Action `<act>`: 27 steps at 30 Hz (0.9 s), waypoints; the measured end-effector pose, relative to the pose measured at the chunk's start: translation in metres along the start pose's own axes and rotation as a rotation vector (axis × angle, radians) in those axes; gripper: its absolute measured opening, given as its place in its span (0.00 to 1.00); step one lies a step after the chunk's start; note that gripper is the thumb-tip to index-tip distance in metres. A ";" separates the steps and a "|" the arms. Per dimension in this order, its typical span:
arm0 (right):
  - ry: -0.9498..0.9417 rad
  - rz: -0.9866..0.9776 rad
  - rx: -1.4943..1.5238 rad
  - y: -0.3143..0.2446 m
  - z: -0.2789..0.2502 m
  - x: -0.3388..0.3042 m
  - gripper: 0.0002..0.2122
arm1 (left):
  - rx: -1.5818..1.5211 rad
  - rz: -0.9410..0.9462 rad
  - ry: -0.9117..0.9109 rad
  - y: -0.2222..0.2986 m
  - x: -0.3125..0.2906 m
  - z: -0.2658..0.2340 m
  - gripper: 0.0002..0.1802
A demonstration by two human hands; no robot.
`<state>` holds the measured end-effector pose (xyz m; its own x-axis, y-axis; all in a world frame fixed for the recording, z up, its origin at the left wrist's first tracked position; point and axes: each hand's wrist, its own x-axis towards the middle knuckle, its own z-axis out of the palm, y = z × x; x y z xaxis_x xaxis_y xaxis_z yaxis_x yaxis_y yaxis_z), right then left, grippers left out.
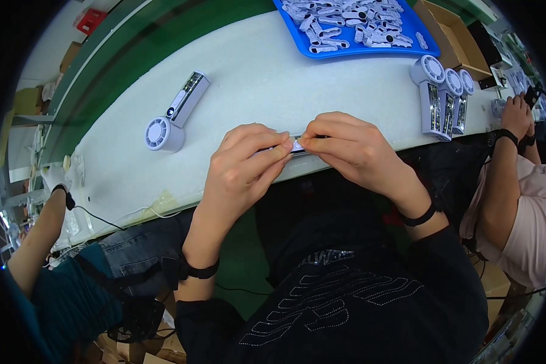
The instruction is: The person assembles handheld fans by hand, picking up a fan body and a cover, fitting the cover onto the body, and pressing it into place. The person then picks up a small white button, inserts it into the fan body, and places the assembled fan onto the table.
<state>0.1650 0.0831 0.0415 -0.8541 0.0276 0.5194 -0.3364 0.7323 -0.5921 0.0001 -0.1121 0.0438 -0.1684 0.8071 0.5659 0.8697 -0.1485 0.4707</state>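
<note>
Both my hands meet at the table's near edge with fingertips pinched together. Between them is a small white plastic part with some dark detail, mostly hidden by the fingers. My left hand grips its left end, thumb against forefinger. The other end is pinched by my right hand. Beyond my left hand, a pale handheld fan lies on the table, its round grille towards me and its handle opened to show the inside. To the right, several similar handheld fans lie side by side with open handles.
A blue tray at the far side holds a heap of small white parts. Behind it to the right is a cardboard box. Co-workers' arms flank me: one at left, one at right. A white cable trails along the front-left edge.
</note>
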 end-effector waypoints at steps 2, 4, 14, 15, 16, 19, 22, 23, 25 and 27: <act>0.001 -0.005 0.003 0.000 0.001 0.000 0.11 | -0.003 -0.013 -0.001 0.001 0.001 0.000 0.16; 0.002 -0.007 -0.033 -0.002 0.000 0.000 0.11 | -0.012 -0.039 0.001 0.002 0.002 0.000 0.13; -0.008 0.003 0.018 0.005 0.001 0.002 0.12 | -0.009 -0.027 -0.012 -0.004 0.000 0.002 0.17; 0.005 0.004 0.013 0.003 0.002 0.001 0.12 | -0.006 -0.026 -0.004 -0.004 0.000 0.002 0.17; 0.019 0.005 0.007 0.002 0.003 0.001 0.11 | -0.003 -0.025 0.003 -0.003 -0.001 0.002 0.17; 0.045 0.014 -0.013 -0.001 0.006 -0.003 0.11 | 0.000 -0.029 0.015 -0.004 0.000 0.004 0.20; 0.077 0.019 -0.056 0.000 0.009 -0.003 0.11 | -0.001 -0.030 0.028 -0.007 -0.002 0.004 0.21; 0.084 0.019 -0.054 0.000 0.011 -0.002 0.11 | -0.006 -0.036 0.033 -0.008 -0.004 0.005 0.21; 0.097 0.021 -0.050 -0.001 0.012 -0.002 0.11 | -0.012 -0.040 0.039 -0.009 -0.005 0.004 0.20; 0.104 0.023 -0.048 0.000 0.012 -0.003 0.11 | -0.024 -0.036 0.049 -0.009 -0.005 0.004 0.19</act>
<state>0.1626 0.0743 0.0328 -0.8150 0.1137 0.5682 -0.2950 0.7626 -0.5757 -0.0052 -0.1119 0.0339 -0.2228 0.7830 0.5807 0.8516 -0.1336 0.5069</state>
